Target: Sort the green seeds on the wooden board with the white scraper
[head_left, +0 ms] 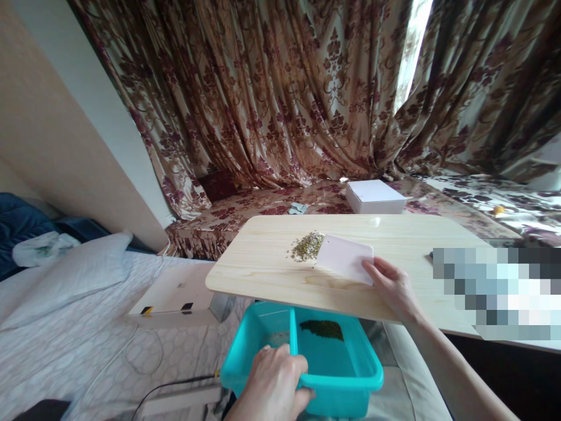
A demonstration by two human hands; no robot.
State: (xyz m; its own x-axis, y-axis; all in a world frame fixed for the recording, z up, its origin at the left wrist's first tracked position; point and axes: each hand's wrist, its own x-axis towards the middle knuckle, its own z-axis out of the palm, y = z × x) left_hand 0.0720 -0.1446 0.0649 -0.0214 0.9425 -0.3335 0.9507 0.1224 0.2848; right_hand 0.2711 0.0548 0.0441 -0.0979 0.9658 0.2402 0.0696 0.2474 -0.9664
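Observation:
My right hand (390, 286) pinches the near right corner of a thin, pale pinkish-white card (344, 255). The card's far left edge touches a loose pile of small greenish-brown grains (307, 246) mixed with white bits on the light wooden tabletop (249, 257). Below the table's front edge, my left hand (276, 377) grips the near rim of a turquoise two-part bin (371, 368) by its divider. Dark green grains (323, 328) lie in the right compartment. A few pale bits show in the left compartment, partly hidden by my hand.
A white box (376, 196) stands behind the table on a patterned ledge. A pale flat box (175, 292) lies on the bed (65, 327) at left, with cables nearby. Floral curtains (272, 88) hang behind. A blurred patch covers the table's right end.

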